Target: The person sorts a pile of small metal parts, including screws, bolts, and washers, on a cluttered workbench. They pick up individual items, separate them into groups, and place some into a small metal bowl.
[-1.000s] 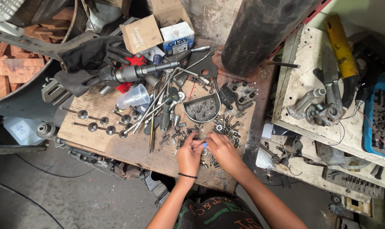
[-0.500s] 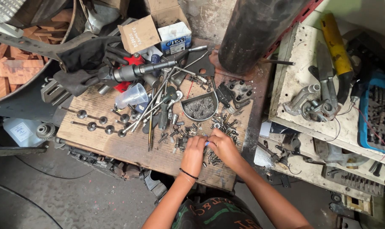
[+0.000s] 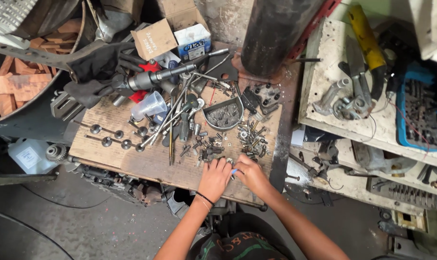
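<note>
Both hands meet at the counter's [image 3: 107, 149] six o'clock edge. The left hand [image 3: 214, 177] lies with fingers curled loosely over small bolts [image 3: 210, 153], its grip seemingly half closed. The right hand [image 3: 250, 174] pinches a small blue piece [image 3: 234, 171]; what it is I cannot tell. A metal bowl [image 3: 223, 115] sits at twelve o'clock from them.

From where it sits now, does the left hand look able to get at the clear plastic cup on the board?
Probably yes: the left hand rests at the board's near edge, and only low bolts and tools lie between it and the clear plastic cup.
</note>
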